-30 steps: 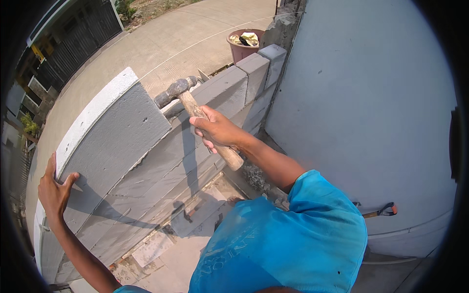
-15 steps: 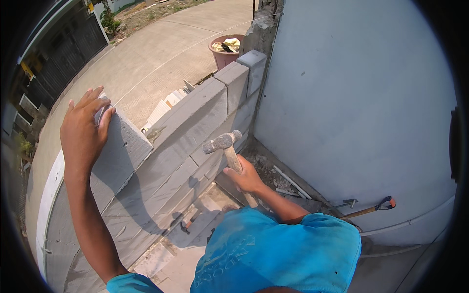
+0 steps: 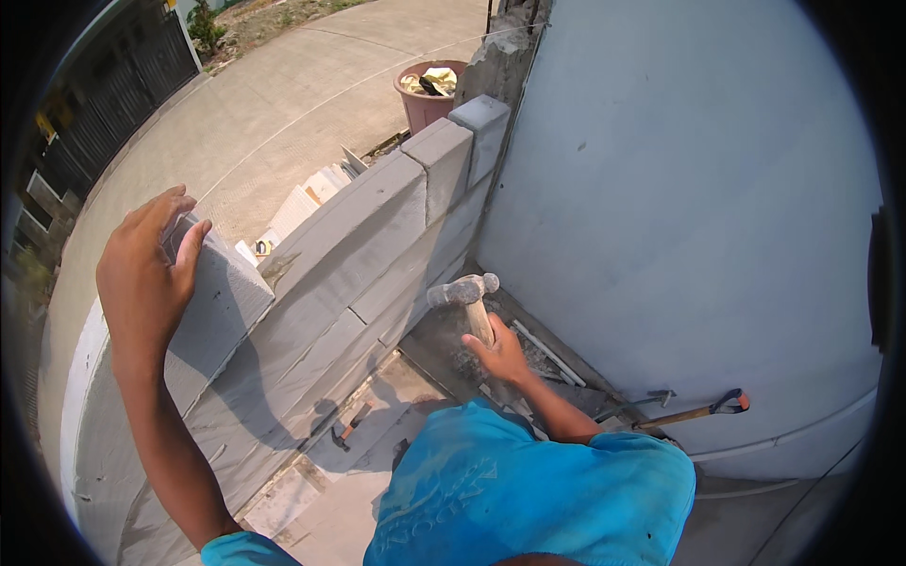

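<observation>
Viewed remotely, I have R hand [image 3: 500, 354] clamped on hammer [image 3: 462, 291], in view betw. block wall [image 3: 373, 222] & smooth wall [image 3: 698, 226], w/ L hand [image 3: 146, 274] at topmost block [image 3: 225, 288], fingers & thumb apart, contact unclear.

The right hand [image 3: 500, 353] has its grip round a wooden-handled ball-peen hammer [image 3: 476, 309]; the left hand [image 3: 146, 278] arches over a concrete block [image 3: 223, 288].

Reddish-brown tub [image 3: 425, 112] holding yellowish and black scraps [image 3: 440, 76], beside concrete pavement [image 3: 274, 113]. Claw hammer [image 3: 354, 424], orange-and-dark handle, lying on floor. White pipes [image 3: 549, 354] and wooden-shafted D-grip tool [image 3: 690, 414] near pale blue-grey wall [image 3: 679, 208]. Dark gate [image 3: 127, 104], upper left; green shrub [image 3: 205, 28] nearby.
</observation>
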